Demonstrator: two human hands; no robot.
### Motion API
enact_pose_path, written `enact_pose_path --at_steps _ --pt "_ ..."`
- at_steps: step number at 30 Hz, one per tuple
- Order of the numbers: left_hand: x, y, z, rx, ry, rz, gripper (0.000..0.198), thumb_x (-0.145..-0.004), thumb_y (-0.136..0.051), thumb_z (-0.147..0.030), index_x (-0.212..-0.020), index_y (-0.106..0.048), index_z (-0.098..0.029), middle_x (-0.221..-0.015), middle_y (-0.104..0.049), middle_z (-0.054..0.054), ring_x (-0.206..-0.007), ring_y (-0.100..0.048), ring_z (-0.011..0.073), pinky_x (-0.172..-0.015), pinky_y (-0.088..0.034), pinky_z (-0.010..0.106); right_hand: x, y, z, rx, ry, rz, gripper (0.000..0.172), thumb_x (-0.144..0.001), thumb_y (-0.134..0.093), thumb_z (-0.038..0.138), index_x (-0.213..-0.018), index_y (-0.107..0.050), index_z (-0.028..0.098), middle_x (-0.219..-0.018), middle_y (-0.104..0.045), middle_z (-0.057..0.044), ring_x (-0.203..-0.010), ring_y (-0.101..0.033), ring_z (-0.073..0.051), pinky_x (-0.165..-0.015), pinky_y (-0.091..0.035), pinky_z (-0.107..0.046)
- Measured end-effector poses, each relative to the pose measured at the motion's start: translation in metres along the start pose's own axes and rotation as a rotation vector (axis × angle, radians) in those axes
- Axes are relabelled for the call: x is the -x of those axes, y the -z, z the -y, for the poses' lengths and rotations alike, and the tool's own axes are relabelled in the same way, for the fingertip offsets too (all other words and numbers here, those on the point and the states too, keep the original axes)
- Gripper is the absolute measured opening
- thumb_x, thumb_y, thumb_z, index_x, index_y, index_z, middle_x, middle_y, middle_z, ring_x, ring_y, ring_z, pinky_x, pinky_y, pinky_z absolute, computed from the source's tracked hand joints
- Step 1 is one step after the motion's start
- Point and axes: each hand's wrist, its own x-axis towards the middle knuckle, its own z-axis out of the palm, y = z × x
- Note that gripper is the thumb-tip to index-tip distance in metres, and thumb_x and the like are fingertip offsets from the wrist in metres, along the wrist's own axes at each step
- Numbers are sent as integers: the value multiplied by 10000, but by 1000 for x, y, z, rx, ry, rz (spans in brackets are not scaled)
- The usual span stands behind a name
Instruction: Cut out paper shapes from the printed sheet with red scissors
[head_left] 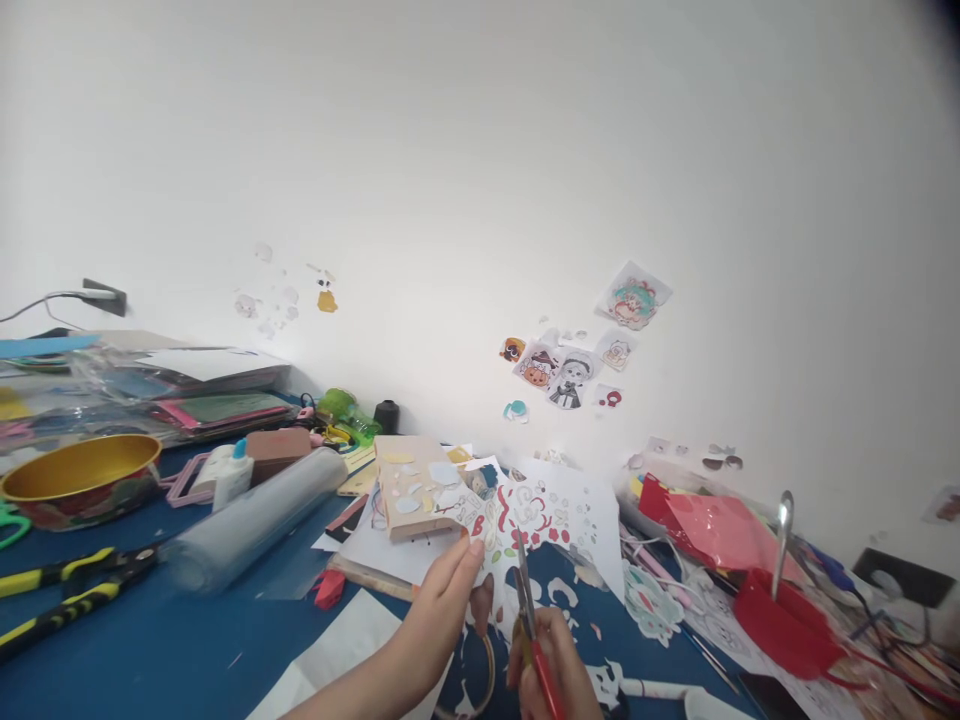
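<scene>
My left hand (439, 605) pinches a white printed sticker sheet (517, 515) with red and grey shapes, holding it up over the blue table (172, 640). My right hand (551, 665) is closed round the red and yellow handles of scissors (529, 610). Their blades point up into the lower edge of the sheet. A small wooden board (409, 485) with cut-out pieces lies just behind the sheet.
A clear plastic roll (255, 520), a glue bottle (229, 475), a gold bowl (79, 475) and yellow-handled pliers (67, 590) lie at the left. Red film (712, 525) and a red holder (787, 620) sit at the right. Stickers (570, 375) dot the white wall.
</scene>
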Motion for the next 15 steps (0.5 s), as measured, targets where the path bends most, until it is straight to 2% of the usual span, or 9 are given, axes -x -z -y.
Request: enact_pose_path --at_steps 5,8,11,15 --pt "0 1 -7 -30 1 40 402 -794 -382 -516 -525 -429 -220 -445 -467 -36 -480 -450 148 -584 -395 272 -1 2 9 30 -13 -35 434 -808 -318 675 -865 -333 245 -598 -467 57 -393 -316 -58 -388 -220 -206" --pt "-1 3 -7 -71 -30 78 403 -822 -351 -463 -516 -428 -211 -481 -488 -31 -471 -438 133 -622 -388 271 -1 3 12 44 -10 -32 437 -812 -312 673 -872 -339 241 -614 -478 51 -399 -311 -58 -390 -220 -206" --pt "-2 4 -4 -62 -40 56 369 -826 -359 -443 -548 -429 -210 -486 -493 -38 -479 -444 131 -626 -386 267 -2 4 9 43 -16 -27 430 -809 -331 668 -870 -330 243 -603 -472 58 -399 -311 -58 -394 -232 -203" --pt "-6 5 2 12 -37 67 303 -797 -404 -453 -625 -429 -205 -495 -502 -55 -436 -428 111 -537 -366 249 -2 5 3 42 -13 -31 412 -821 -317 658 -870 -316 249 -591 -448 71 -382 -311 -55 -387 -227 -200"
